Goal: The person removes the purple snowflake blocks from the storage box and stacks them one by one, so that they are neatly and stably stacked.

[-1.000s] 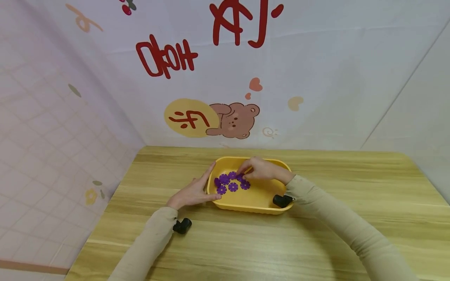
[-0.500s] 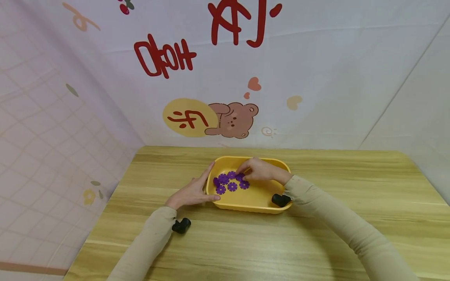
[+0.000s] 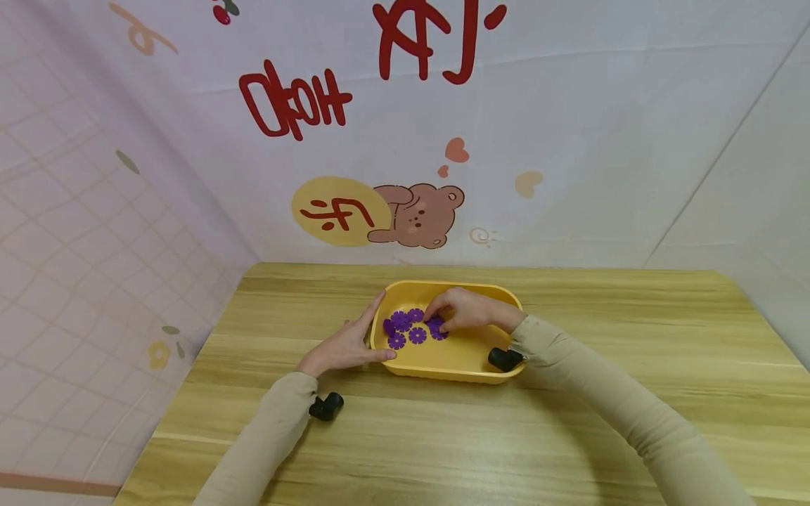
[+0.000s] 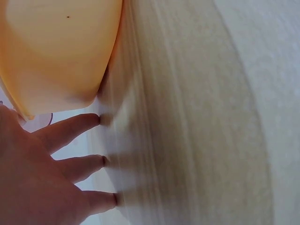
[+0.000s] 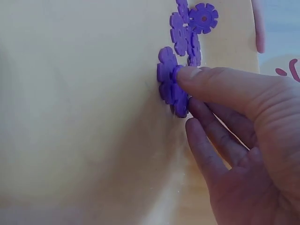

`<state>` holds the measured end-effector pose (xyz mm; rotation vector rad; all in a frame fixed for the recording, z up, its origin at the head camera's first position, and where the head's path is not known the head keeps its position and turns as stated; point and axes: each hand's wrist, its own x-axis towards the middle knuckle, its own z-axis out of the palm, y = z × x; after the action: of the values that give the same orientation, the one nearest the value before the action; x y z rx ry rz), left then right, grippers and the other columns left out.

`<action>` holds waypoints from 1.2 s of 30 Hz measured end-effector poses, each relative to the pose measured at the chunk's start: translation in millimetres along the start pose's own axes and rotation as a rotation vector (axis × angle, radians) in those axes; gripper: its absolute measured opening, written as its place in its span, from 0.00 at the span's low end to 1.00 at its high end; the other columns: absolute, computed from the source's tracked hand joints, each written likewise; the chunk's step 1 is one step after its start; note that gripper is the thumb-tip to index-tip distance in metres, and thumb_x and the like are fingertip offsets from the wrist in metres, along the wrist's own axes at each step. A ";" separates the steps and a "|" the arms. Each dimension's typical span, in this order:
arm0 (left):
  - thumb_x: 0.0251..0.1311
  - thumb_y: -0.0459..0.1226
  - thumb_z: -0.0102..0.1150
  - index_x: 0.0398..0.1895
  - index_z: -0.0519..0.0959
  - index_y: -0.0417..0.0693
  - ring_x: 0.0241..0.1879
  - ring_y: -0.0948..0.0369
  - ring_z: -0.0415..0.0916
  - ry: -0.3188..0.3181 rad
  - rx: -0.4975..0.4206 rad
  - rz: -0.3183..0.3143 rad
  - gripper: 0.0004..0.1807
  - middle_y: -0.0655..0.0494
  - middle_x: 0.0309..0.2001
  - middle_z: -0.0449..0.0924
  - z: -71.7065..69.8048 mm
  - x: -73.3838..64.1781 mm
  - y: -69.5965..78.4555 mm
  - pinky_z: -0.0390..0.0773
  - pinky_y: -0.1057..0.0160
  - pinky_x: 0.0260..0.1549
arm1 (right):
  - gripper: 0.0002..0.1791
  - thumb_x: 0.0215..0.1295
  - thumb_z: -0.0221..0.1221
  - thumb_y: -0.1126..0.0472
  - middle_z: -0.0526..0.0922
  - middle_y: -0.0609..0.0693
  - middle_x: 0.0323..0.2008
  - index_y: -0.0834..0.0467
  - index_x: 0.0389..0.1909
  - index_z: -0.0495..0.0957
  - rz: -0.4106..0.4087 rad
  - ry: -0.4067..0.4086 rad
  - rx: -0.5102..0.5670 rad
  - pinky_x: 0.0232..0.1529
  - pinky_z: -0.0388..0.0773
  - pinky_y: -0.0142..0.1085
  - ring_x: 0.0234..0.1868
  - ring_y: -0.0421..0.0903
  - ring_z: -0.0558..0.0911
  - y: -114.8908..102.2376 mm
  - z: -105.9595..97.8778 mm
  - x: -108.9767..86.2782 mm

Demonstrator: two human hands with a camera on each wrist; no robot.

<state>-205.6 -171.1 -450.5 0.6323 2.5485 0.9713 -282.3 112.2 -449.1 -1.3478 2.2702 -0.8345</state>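
A yellow plastic bin (image 3: 452, 374) holds several purple snowflake building discs (image 3: 417, 335) near its left end. My right hand (image 3: 468, 309) reaches into it and pinches one disc (image 5: 180, 101), with the thumb on its face in the right wrist view. That disc overlaps another purple disc (image 5: 165, 77) beside it. My left hand (image 3: 344, 348) spreads around the bin's left end, thumb at the near rim and index finger by the far corner. In the left wrist view, three straight fingers (image 4: 82, 166) reach down to the tabletop beside the bin wall.
The bin stands on a wood-grain table (image 3: 443, 443). Behind it, a white wall sheet (image 3: 601, 140) carries red characters and a bear print. A black wrist device (image 3: 506, 359) on the right sleeve overhangs the bin; another black device (image 3: 327, 407) sits at the left wrist.
The right hand has shifted slightly toward the near side with the pinched disc, which now overlaps the rightmost disc. The left hand stays at the bin's end.
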 end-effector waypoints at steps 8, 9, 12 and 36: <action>0.55 0.58 0.65 0.77 0.29 0.61 0.70 0.42 0.51 0.009 0.007 0.008 0.61 0.51 0.76 0.41 0.5 1.0 -0.1 0.37 0.35 0.65 | 0.18 0.58 0.64 0.71 0.82 0.55 0.51 0.65 0.51 0.81 0.035 0.020 0.013 0.59 0.72 0.43 0.55 0.51 0.78 0.9 -0.3 -2.5; 0.55 0.57 0.65 0.77 0.29 0.61 0.70 0.42 0.51 0.010 0.009 0.008 0.61 0.51 0.76 0.41 0.5 1.2 0.1 0.37 0.35 0.65 | 0.18 0.58 0.64 0.71 0.82 0.55 0.50 0.65 0.51 0.81 0.032 0.022 0.013 0.59 0.72 0.43 0.55 0.51 0.78 0.8 -0.5 -2.9; 0.55 0.57 0.65 0.77 0.29 0.62 0.69 0.41 0.52 0.012 0.007 0.007 0.61 0.51 0.76 0.41 0.4 1.2 0.5 0.37 0.35 0.65 | 0.18 0.58 0.65 0.71 0.82 0.56 0.50 0.65 0.50 0.81 0.022 0.021 0.021 0.57 0.73 0.43 0.54 0.52 0.78 1.5 -0.7 -3.1; 0.55 0.57 0.65 0.77 0.28 0.66 0.70 0.43 0.49 0.012 0.001 0.005 0.60 0.53 0.77 0.39 0.9 0.4 0.1 0.35 0.36 0.66 | 0.16 0.58 0.65 0.71 0.82 0.53 0.48 0.64 0.48 0.81 0.019 0.004 0.069 0.54 0.76 0.38 0.53 0.51 0.79 6.2 3.3 -0.6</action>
<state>-205.4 -170.3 -451.1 0.6350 2.5592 0.9789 -284.1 114.1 -455.6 -1.2933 2.2321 -0.9014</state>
